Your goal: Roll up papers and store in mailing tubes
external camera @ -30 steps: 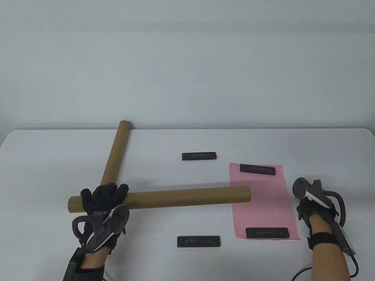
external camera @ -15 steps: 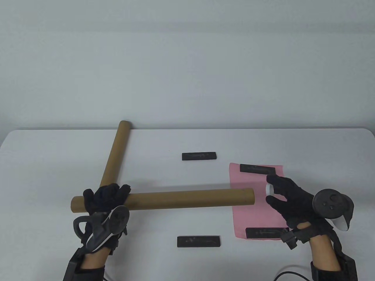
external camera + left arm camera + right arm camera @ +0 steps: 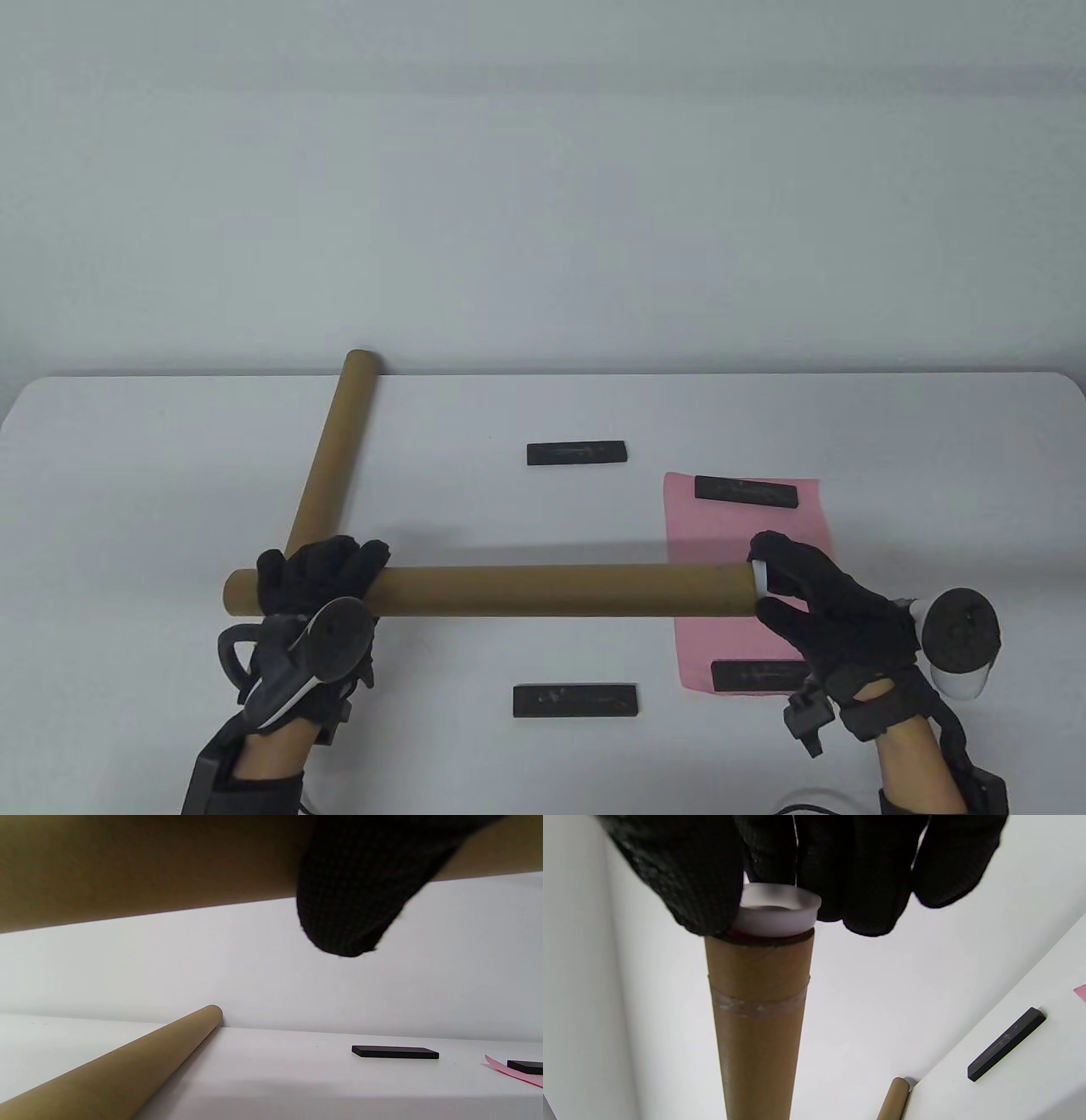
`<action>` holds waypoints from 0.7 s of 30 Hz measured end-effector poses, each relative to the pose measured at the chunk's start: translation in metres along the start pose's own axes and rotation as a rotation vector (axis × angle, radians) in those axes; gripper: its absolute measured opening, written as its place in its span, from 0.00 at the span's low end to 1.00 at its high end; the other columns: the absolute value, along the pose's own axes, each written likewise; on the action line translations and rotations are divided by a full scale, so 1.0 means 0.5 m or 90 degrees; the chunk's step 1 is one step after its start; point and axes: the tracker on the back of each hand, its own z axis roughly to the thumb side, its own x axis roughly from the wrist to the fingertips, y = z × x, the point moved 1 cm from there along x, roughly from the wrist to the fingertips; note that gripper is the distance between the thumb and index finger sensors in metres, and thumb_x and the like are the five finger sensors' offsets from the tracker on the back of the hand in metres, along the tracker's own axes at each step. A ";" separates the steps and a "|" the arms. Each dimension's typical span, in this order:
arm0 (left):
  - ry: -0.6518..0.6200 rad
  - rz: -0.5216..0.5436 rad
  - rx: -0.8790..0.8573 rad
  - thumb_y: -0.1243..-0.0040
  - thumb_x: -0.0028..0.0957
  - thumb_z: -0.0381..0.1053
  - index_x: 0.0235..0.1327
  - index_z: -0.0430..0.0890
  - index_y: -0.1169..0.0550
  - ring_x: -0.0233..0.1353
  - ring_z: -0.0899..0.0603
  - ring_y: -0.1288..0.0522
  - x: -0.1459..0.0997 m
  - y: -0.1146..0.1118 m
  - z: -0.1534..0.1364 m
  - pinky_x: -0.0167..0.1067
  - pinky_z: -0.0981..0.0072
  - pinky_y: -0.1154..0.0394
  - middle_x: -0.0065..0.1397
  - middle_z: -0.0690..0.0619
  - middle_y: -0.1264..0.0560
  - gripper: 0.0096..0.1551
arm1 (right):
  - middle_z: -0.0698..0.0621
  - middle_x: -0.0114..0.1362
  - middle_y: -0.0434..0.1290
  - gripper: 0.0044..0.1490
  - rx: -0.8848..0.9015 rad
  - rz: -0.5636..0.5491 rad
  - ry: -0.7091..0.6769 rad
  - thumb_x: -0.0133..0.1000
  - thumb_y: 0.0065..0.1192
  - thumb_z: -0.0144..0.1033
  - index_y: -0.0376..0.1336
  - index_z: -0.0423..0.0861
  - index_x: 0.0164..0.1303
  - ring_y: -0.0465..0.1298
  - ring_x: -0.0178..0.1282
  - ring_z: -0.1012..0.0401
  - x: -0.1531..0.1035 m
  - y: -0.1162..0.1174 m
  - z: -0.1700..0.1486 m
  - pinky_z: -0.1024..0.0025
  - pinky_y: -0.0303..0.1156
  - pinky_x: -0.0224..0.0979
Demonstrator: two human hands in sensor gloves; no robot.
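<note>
White table (image 3: pixel 509 407) under me, plain wall behind; left hand (image 3: pixel 314 586) grips the held tube (image 3: pixel 551 590) near its left end to steady it level over the table; spare tube (image 3: pixel 331 458) lies beyond; right hand (image 3: pixel 823 611) pinches the white cap (image 3: pixel 776 910) onto the tube's right mouth, above the pink paper (image 3: pixel 755 552) pinned by black bars (image 3: pixel 747 491); a hint of red shows inside, too hidden to name.
</note>
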 end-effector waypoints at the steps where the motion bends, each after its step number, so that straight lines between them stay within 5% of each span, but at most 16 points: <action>1: 0.001 -0.003 -0.001 0.21 0.35 0.55 0.64 0.71 0.35 0.76 0.46 0.27 0.001 0.000 0.000 0.74 0.30 0.40 0.74 0.58 0.33 0.45 | 0.40 0.75 0.72 0.42 0.000 0.010 -0.005 0.53 0.74 0.48 0.65 0.45 0.77 0.79 0.66 0.40 0.001 0.003 0.002 0.36 0.72 0.68; 9: 0.008 -0.018 0.012 0.21 0.35 0.55 0.64 0.71 0.34 0.75 0.45 0.26 0.001 -0.004 0.001 0.74 0.31 0.39 0.74 0.58 0.32 0.45 | 0.39 0.76 0.70 0.46 -0.102 -0.010 -0.011 0.53 0.73 0.47 0.62 0.42 0.80 0.77 0.69 0.39 -0.008 0.027 0.014 0.35 0.71 0.69; 15: 0.016 -0.026 0.027 0.21 0.35 0.56 0.64 0.71 0.33 0.74 0.45 0.24 0.001 -0.005 0.020 0.73 0.33 0.37 0.73 0.58 0.31 0.44 | 0.33 0.85 0.53 0.64 -0.214 0.010 -0.012 0.54 0.72 0.50 0.41 0.33 0.86 0.67 0.78 0.35 -0.012 0.076 0.015 0.31 0.66 0.74; 21: 0.012 -0.032 0.043 0.21 0.35 0.57 0.65 0.70 0.33 0.73 0.45 0.24 -0.003 -0.004 0.039 0.72 0.34 0.37 0.73 0.57 0.31 0.44 | 0.30 0.86 0.38 0.72 -0.167 0.031 0.018 0.57 0.66 0.56 0.28 0.31 0.83 0.57 0.82 0.31 -0.015 0.100 0.000 0.28 0.60 0.75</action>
